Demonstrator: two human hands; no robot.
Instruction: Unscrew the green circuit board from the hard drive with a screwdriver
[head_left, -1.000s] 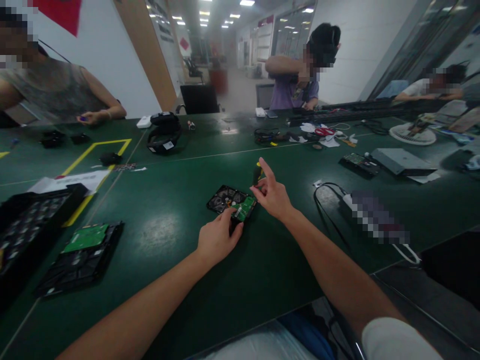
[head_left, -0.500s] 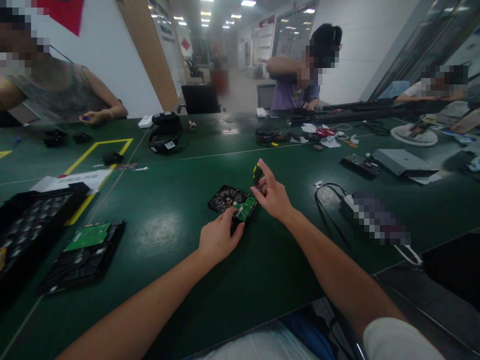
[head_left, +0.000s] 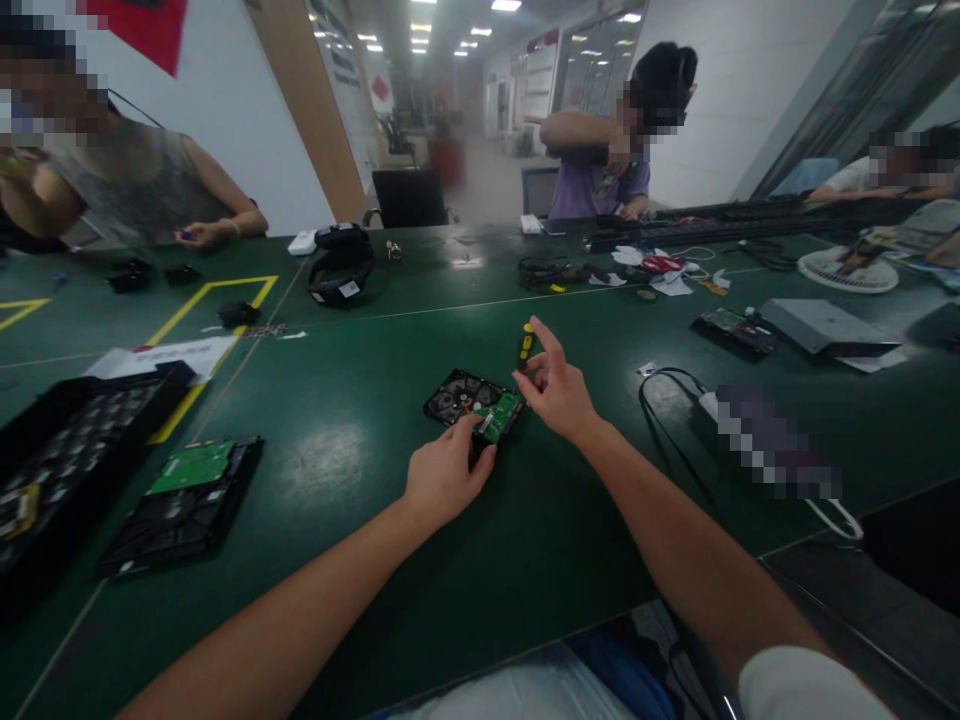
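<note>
A hard drive with its green circuit board facing up lies on the green table in front of me. My left hand grips its near edge, thumb at the side and fingers over the board. My right hand holds a small screwdriver with a black and yellow handle upright at the drive's right corner. The index finger presses on the handle's top, while thumb and other fingers pinch it lower down. The screwdriver's tip is too small to make out.
Another hard drive lies at left beside a black tray. To the right are a blurred-out device with a cable, a third drive and a grey metal box. Co-workers sit across the table.
The screwdriver handle has turned, showing more yellow now. Both hands keep their places at the drive; the whole view has shifted slightly.
</note>
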